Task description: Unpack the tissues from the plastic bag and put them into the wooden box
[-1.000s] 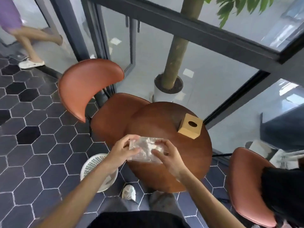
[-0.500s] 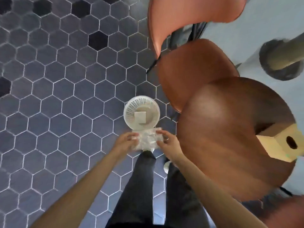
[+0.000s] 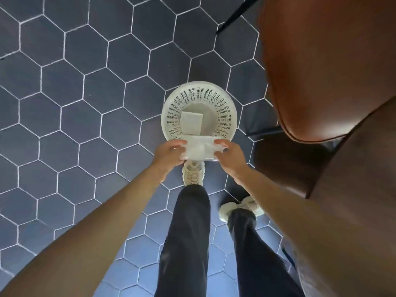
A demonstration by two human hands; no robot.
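I hold a pack of white tissues in a clear plastic bag [image 3: 200, 148] level between both hands, just above the near rim of a white perforated basket [image 3: 227, 101] on the floor. My left hand [image 3: 169, 154] grips the pack's left end and my right hand [image 3: 230, 155] grips its right end. The wooden box is out of view.
A flat white packet [image 3: 191, 123] lies in the bottom of the basket. A brown chair seat [image 3: 325, 67] and the round wooden table edge [image 3: 360, 189] fill the right side. Dark hexagon floor tiles [image 3: 85, 82] spread to the left. My legs and pale shoes [image 3: 193, 173] stand below the hands.
My view has tilted further down and toward the floor; the wooden box and most of the table have left the frame. Both hands carried the pack from the table over to the basket.
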